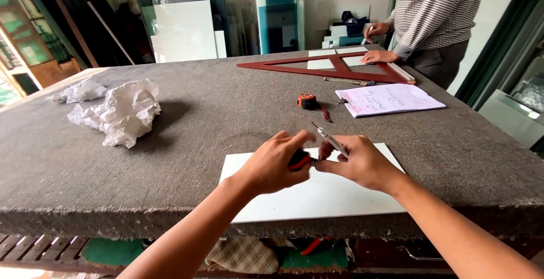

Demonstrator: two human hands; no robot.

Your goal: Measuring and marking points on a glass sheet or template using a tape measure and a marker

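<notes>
On the table you see crumpled paper [116,113], a tape measure [306,101], a notebook [388,98] and a red wooden triangle [334,68].

Two bare forearms enter from the near edge, one from the near left and one from the near right, and narrow toward the wrists. No sleeve, cuff or glove shows on either arm up to the point where each leaves view. The left hand [276,164] and the right hand [358,163] are likewise uncovered; neither wrist carries a watch, band or bracelet, and no ring shows on the visible fingers [294,139]. The fingernails that can be seen are short and unpainted. The forearms are slim and smooth in outline, without visible marks or tattoos. The rest of the body lies out of view.
</notes>
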